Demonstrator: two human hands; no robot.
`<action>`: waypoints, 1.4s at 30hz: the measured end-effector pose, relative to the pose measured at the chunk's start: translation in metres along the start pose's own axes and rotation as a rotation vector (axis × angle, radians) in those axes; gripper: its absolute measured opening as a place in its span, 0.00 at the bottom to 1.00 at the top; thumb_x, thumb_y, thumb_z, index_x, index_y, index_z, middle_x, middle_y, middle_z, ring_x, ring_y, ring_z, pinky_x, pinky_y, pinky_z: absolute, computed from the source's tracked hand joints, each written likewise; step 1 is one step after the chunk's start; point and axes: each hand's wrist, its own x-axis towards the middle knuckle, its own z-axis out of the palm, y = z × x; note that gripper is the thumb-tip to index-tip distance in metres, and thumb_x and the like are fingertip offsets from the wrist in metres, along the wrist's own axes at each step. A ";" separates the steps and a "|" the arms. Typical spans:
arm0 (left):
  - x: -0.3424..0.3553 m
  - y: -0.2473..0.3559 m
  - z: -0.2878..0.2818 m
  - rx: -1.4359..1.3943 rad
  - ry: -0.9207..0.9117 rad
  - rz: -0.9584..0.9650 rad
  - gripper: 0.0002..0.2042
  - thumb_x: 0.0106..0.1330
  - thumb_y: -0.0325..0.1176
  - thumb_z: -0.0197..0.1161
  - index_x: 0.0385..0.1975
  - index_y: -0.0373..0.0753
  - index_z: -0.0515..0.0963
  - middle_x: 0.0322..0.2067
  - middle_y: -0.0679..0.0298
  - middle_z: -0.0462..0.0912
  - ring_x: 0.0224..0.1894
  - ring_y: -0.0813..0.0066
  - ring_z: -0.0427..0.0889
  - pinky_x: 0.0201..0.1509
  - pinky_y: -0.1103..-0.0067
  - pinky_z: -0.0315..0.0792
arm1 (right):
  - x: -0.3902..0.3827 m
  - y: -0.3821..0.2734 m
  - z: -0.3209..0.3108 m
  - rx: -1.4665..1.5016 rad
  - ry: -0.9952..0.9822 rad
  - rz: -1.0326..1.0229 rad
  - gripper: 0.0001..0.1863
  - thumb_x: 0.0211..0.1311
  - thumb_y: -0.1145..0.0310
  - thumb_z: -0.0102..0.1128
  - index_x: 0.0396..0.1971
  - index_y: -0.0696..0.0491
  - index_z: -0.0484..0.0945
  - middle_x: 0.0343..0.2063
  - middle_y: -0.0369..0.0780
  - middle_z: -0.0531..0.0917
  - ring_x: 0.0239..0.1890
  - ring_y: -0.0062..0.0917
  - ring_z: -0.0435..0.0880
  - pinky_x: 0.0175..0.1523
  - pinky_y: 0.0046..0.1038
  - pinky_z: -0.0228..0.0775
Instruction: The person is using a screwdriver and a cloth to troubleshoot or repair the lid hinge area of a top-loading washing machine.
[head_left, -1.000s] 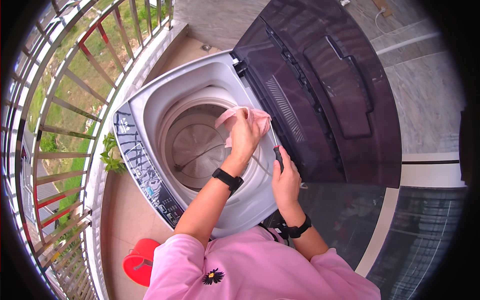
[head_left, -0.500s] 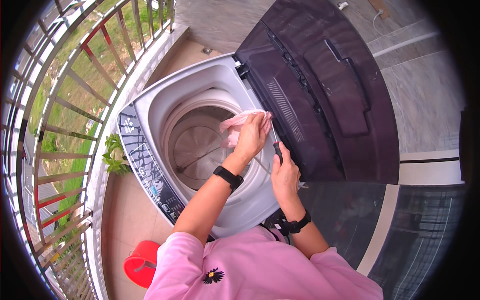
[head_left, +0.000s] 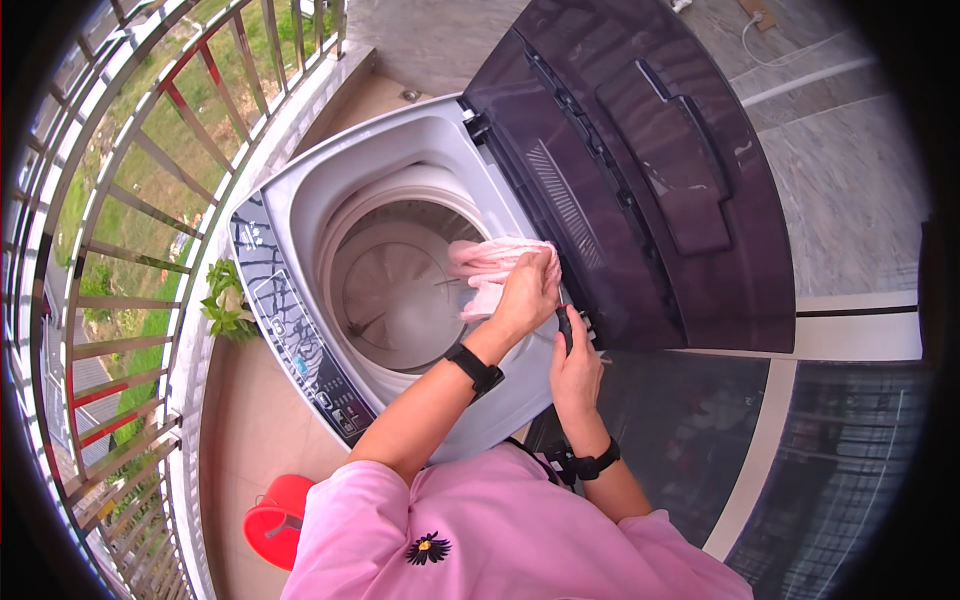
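Note:
A pink cloth (head_left: 492,262) is bunched in my left hand (head_left: 530,293), which is closed on it above the right rim of a top-loading washing machine (head_left: 372,136). Part of the cloth hangs over the opening of the metal drum (head_left: 385,285). My right hand (head_left: 576,378) grips the dark handle of a screwdriver (head_left: 566,328) close beside the left hand. Its shaft is hidden behind the cloth and left hand, so whether the cloth wraps round it I cannot tell. The dark lid (head_left: 640,190) stands raised at the right.
Along the left runs a metal railing (head_left: 120,265) on a white ledge. A leafy plant (head_left: 228,302) sits beside the control panel (head_left: 300,330). A red bucket (head_left: 276,522) stands on the tiled floor at lower left. Dark glass panels (head_left: 665,425) lie to the right.
My left hand and the cloth have shifted right and a little nearer. The right hand with the screwdriver has come slightly right and nearer, and the shaft seen earlier is now covered.

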 end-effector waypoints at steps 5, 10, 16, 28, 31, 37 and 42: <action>0.013 -0.009 -0.003 0.048 0.100 0.060 0.10 0.56 0.21 0.59 0.38 0.28 0.73 0.36 0.42 0.78 0.44 0.43 0.77 0.49 0.62 0.70 | 0.021 -0.010 0.005 0.008 0.020 0.043 0.23 0.67 0.69 0.56 0.62 0.52 0.72 0.44 0.56 0.83 0.45 0.53 0.83 0.48 0.45 0.76; 0.019 0.002 -0.009 0.089 0.180 0.026 0.09 0.55 0.20 0.58 0.36 0.29 0.73 0.36 0.41 0.77 0.41 0.41 0.76 0.47 0.59 0.71 | 0.044 -0.017 -0.009 0.051 -0.046 0.067 0.20 0.67 0.67 0.58 0.58 0.53 0.76 0.43 0.56 0.83 0.44 0.52 0.84 0.48 0.44 0.76; 0.006 -0.006 -0.004 0.032 0.010 -0.005 0.18 0.56 0.19 0.58 0.49 0.26 0.74 0.39 0.39 0.79 0.45 0.41 0.77 0.53 0.61 0.72 | 0.031 -0.018 -0.026 -0.048 -0.054 0.016 0.21 0.67 0.68 0.56 0.59 0.54 0.76 0.43 0.54 0.84 0.43 0.51 0.85 0.48 0.44 0.77; 0.007 0.007 -0.028 -0.030 0.077 -0.115 0.14 0.60 0.24 0.59 0.45 0.28 0.76 0.37 0.46 0.83 0.43 0.59 0.84 0.50 0.70 0.75 | 0.035 0.003 -0.009 0.098 -0.008 -0.184 0.23 0.66 0.72 0.58 0.61 0.51 0.75 0.43 0.51 0.85 0.42 0.47 0.85 0.47 0.41 0.78; 0.015 0.000 -0.038 0.027 0.146 -0.043 0.25 0.61 0.27 0.62 0.60 0.25 0.71 0.53 0.41 0.77 0.57 0.51 0.78 0.65 0.69 0.69 | 0.043 -0.024 0.005 -0.044 -0.009 -0.101 0.23 0.67 0.69 0.57 0.62 0.50 0.73 0.39 0.51 0.84 0.39 0.48 0.85 0.44 0.43 0.77; 0.028 -0.001 -0.039 0.144 -0.026 -0.081 0.25 0.60 0.26 0.61 0.58 0.25 0.71 0.51 0.39 0.77 0.55 0.43 0.77 0.61 0.65 0.71 | 0.051 -0.054 -0.001 -0.210 -0.038 -0.018 0.22 0.67 0.67 0.56 0.61 0.51 0.74 0.34 0.54 0.85 0.35 0.52 0.84 0.41 0.48 0.76; 0.037 -0.015 -0.038 0.080 -0.009 0.010 0.24 0.60 0.25 0.59 0.57 0.25 0.71 0.47 0.38 0.77 0.50 0.41 0.78 0.56 0.63 0.72 | 0.062 -0.065 0.002 -0.267 -0.102 0.066 0.22 0.68 0.67 0.55 0.61 0.54 0.73 0.33 0.56 0.85 0.37 0.54 0.84 0.44 0.49 0.75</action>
